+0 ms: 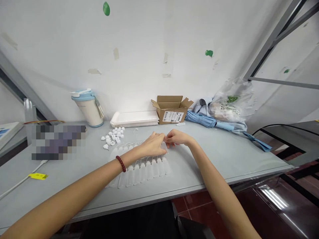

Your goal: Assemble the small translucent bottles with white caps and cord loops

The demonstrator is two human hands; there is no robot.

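Note:
Two rows of small translucent white plastic bottles, with thin pale loops at their tops, lie on the grey table. At the right end of the far row, my left hand, wearing a dark red bead bracelet, is closed around what looks like one of these bottles. My right hand meets it from the right with fingers pinched together; whatever is between them is hidden. Left of the hands sits a loose pile of small white caps with pointed tips.
Along the wall stand a cream-and-blue tumbler, a stack of flat white trays and an open cardboard box. A folded blue umbrella and a plastic bag lie right. At left are a blurred object and a white cable.

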